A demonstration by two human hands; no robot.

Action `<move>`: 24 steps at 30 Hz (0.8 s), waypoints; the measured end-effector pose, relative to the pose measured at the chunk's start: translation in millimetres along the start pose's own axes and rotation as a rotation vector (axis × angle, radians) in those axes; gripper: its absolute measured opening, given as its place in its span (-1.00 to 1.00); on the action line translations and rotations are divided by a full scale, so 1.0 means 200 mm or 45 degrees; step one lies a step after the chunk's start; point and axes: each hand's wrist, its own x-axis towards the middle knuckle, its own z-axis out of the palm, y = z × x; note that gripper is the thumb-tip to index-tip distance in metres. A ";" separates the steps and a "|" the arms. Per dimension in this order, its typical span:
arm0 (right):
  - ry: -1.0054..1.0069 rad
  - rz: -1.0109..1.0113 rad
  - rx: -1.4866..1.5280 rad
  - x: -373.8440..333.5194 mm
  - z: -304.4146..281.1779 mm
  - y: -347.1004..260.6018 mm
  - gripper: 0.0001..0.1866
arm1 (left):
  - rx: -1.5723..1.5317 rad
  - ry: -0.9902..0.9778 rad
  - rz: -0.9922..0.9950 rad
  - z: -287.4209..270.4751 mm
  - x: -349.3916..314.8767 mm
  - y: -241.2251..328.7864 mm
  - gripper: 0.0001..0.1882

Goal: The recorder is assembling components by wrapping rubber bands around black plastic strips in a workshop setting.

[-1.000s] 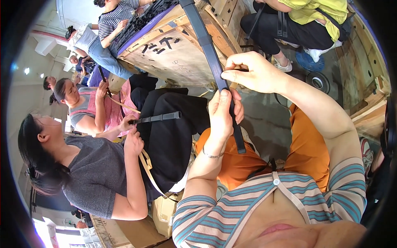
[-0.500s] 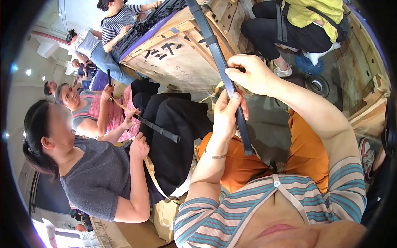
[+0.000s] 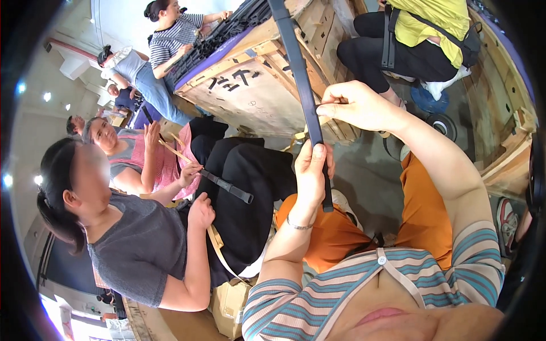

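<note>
I hold the dark strap (image 3: 301,85) upright before the wooden crate (image 3: 250,96), my left hand (image 3: 311,170) gripping its lower part, my right hand (image 3: 358,105) pinching its edge higher, so handling seems midway, nothing finished yet.

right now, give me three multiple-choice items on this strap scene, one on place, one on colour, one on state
1. Where is the left hand on the dark strap?
A. below the right hand
B. above the right hand
C. off the strap

2. What colour are the wearer's trousers?
A. orange
B. white
C. green

3. How is the right hand holding the strap?
A. open palm, not touching
B. fingers pinched on its edge
C. resting on the knee

Key: 1 A, the left hand grips the strap's lower end nearer the body. 2 A, both thighs show orange. 3 B, the fingertips close on the strap.
</note>
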 end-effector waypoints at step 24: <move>-0.018 -0.261 0.047 -0.05 0.02 -0.12 -0.86 | 0.020 0.012 0.102 0.01 -0.02 0.00 -0.80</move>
